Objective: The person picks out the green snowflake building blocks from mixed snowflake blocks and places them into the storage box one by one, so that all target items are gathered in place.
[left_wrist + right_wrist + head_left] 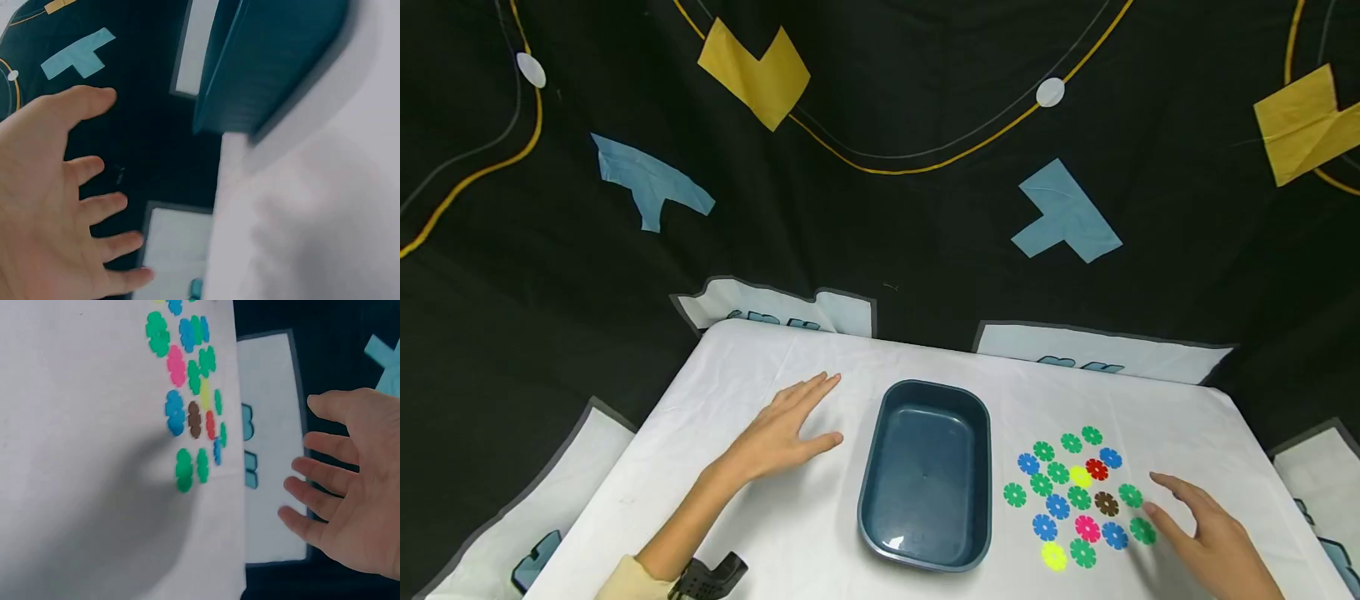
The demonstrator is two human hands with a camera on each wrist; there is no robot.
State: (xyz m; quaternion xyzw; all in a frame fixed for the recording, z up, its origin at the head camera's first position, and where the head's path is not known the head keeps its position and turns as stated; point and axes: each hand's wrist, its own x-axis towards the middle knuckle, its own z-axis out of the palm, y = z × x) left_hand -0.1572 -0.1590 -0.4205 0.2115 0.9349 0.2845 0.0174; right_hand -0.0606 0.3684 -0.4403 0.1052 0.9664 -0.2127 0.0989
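Note:
My left hand [786, 433] hovers over the white table to the left of a dark blue plastic tray [925, 492], fingers straight and thumb apart, holding nothing. In the left wrist view its palm [50, 206] and spread fingers show beside the tray's wall [275, 69]. My right hand [1213, 537] is above the table's right side, fingers loosely bent and bare of any object. Just left of it lie several flat, notched plastic discs in green, blue, yellow, red, pink and brown, among them a green disc [1142, 531] and a brown disc [1107, 503].
The discs lie spread out to the right of the tray, with a yellow disc [1054, 556] nearest the front. White cloth covers the table [820, 533]. Behind it hangs a black curtain [880, 250] with yellow and blue patches. A black wrist strap [707, 577] sits on the left forearm.

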